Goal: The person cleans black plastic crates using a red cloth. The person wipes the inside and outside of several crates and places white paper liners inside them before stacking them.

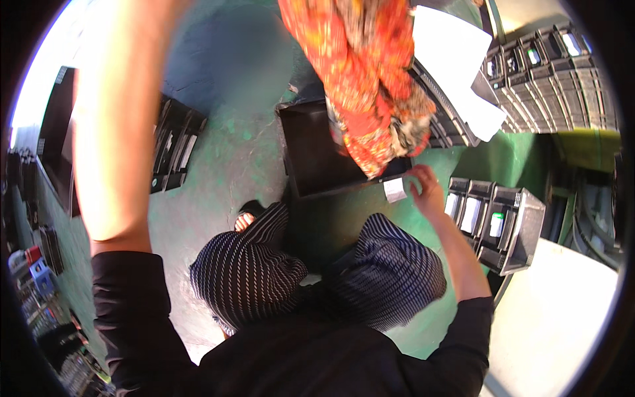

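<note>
A red-orange patterned cloth (370, 86) hangs from the top edge down into a black crate (307, 152) on the floor. Its lower end is bunched over the crate's right side, and what bears its upper end is out of view. My left forearm (116, 145) reaches up past the top edge, so the left hand is not seen. Beside the crate's near right corner is my right hand (428, 192), thumb and fingers apart with nothing visible between them. A small white label (395, 190) sits on the crate's near edge, close to my right fingers.
Stacked black crates (178, 145) stand on the left, more (549, 86) at the far right. Another labelled stack (493, 221) is right of my hand. White sheets (456, 59) lie over a crate behind the cloth. My knees (251, 271) flank the near floor.
</note>
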A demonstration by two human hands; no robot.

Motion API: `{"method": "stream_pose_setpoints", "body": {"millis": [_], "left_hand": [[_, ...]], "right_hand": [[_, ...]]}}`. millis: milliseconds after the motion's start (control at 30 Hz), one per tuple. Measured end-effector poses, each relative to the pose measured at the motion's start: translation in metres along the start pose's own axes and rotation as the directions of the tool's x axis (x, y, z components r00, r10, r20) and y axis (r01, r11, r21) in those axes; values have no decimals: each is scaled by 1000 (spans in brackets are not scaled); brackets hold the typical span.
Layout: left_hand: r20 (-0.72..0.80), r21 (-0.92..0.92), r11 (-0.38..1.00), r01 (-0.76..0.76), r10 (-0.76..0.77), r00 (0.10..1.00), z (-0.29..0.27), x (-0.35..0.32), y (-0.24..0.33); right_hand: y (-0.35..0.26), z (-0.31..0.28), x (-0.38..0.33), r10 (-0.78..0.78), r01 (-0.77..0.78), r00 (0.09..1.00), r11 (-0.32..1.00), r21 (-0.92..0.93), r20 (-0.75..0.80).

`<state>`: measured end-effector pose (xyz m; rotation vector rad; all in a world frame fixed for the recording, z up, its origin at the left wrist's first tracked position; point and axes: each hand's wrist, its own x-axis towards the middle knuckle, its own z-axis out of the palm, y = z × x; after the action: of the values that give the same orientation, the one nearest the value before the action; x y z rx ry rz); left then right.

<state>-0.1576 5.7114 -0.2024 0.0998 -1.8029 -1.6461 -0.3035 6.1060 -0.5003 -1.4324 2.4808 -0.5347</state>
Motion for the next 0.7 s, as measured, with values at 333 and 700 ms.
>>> {"method": "stream_pose_setpoints", "body": {"millis": [333,700], "left_hand": [[-16,675,724,142,-178,984,1,-160,-251],[-302,619,571,540,-461,834,-22,-224,-351]], "right_hand": [[-3,48,78,294,-289,956,940,182,-3],[-138,250,183,-10,14,986,1000,-20,165]]}}
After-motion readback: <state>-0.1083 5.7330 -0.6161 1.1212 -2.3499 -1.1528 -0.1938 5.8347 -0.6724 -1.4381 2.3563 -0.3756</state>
